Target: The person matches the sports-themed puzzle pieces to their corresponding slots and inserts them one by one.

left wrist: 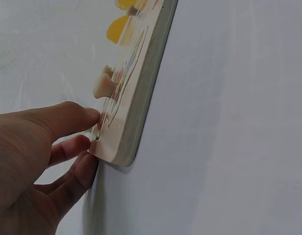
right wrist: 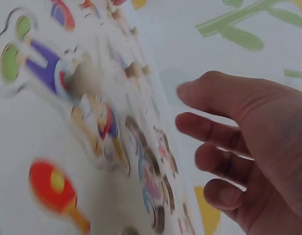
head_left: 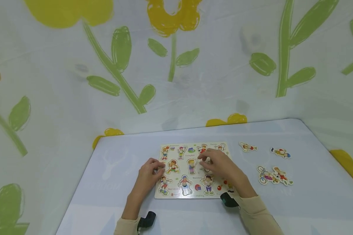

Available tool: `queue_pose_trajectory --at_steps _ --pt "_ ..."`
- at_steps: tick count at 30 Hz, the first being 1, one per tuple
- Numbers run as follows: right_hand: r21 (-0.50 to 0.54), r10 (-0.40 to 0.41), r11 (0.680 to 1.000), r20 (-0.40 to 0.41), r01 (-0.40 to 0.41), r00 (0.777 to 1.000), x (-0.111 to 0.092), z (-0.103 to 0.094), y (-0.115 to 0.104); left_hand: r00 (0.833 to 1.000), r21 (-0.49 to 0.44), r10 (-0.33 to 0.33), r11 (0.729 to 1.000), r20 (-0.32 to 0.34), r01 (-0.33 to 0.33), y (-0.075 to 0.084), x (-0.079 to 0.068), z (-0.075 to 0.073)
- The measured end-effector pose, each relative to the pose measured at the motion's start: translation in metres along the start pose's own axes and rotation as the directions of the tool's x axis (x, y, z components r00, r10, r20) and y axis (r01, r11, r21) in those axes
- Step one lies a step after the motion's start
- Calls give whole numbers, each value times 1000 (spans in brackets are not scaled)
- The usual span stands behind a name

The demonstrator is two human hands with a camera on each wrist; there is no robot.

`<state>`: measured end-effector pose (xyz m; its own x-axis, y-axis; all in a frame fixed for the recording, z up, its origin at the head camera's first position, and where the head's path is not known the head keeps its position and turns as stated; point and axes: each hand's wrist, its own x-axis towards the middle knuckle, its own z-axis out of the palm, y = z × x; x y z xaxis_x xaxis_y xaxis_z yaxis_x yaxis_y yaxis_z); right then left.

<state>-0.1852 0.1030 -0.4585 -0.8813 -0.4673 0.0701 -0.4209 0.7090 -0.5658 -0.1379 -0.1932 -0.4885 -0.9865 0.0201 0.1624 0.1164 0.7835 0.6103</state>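
fingers of the left hand lie bent and slightly spaced at the left edge of the knobbed puzzle board, which lies at lower centre of the head frame; the left wrist view shows them touching the board near a corner, without a plain grip. over the board's right part hangs the right hand, thumb and fingers curved and apart, nothing visible between them. further right, in the lower right of the frame, lie four loose pieces: a sideways figure, a bicycle piece, a blue-ended figure above, and a soccer player touching or overlapping the bicycle.

light left fingertips against the edge should steady the board, while the right thumb and forefinger would do best on a piece's round knob, moving it level so its outline does not snag.

the right hand covers part of the board; the right forearm and black wrist camera hide its lower right corner. both sleeves are cut off at the bottom. most printed words are too small to read, and the right wrist view is blurred around the knob.
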Motion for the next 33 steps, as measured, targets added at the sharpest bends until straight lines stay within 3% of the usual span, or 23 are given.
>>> queue_pose_trajectory --at_steps 11,20,27,33 --pt "-170 -36 985 -113 17 993 -48 -34 51 1000 13 5 1000 -6 -5 3 0 -2" --pt "-243 38 966 -219 -93 975 -102 -66 96 1000 12 11 1000 -8 -11 0 0 -1" --pt "-237 226 940 -103 -245 969 -126 -100 126 1000 9 21 1000 -23 -20 -2 0 -1" --pt "-222 259 938 -62 -266 964 -142 -117 143 1000 -1 16 1000 -21 -16 0 -1 0"
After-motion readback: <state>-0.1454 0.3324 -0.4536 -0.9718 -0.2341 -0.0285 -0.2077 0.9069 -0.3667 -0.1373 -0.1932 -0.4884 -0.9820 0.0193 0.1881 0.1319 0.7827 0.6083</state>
